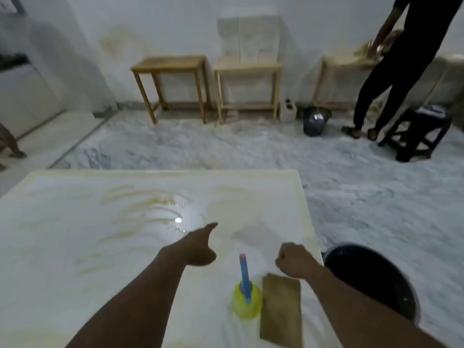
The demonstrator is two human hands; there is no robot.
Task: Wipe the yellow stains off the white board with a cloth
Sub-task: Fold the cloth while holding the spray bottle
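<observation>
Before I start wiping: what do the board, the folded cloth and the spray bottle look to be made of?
White board: smooth, glossy, probably laminate or coated panel; it mirrors a lamp glare.
Cloth: matte olive-brown fabric, folded flat beside the bottle; weave too blurred to tell.
Spray bottle: likely plastic, translucent yellow-green body with an opaque blue trigger head.

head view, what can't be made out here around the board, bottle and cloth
- White board: near and left edges cut off by the frame.
- Bucket: contents dark, partly behind the right forearm.
- Cloth: near end cut off by the frame.
- Spray bottle: label too blurred.
</observation>
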